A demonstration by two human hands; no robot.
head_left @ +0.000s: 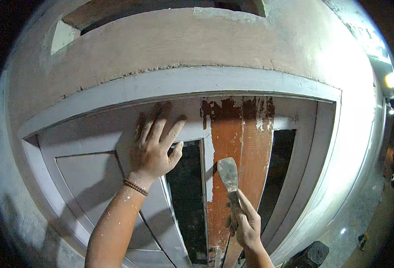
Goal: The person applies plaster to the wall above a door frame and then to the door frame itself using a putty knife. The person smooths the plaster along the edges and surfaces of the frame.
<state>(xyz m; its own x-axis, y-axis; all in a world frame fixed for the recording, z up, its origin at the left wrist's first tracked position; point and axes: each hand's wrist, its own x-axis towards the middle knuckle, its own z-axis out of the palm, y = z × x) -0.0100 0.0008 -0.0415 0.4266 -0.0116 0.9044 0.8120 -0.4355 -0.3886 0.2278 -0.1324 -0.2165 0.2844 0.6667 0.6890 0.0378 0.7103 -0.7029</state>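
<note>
My left hand (pixel 154 145), fingers spread, rests against the upper part of a grey-painted door (pixel 94 131). White specks dot the forearm, and a beaded bracelet (pixel 136 187) circles the wrist. In my right hand (pixel 246 221) is a putty knife (pixel 228 172), gripped by its handle with the blade pointing up. Its blade is in front of a brown, scraped strip (pixel 226 138) down the middle of the door; whether it touches the wood I cannot tell. Dark brown patches and leftover bits of pale paint mark the top of that strip.
A pale door frame (pixel 183 80) surrounds the door, under a plastered wall (pixel 170 49) with an opening above. Dark glass panes (pixel 186 187) flank the brown strip. A bright lamp (pixel 393 80) shines at the far right; a dark object (pixel 315 253) is on the floor at lower right.
</note>
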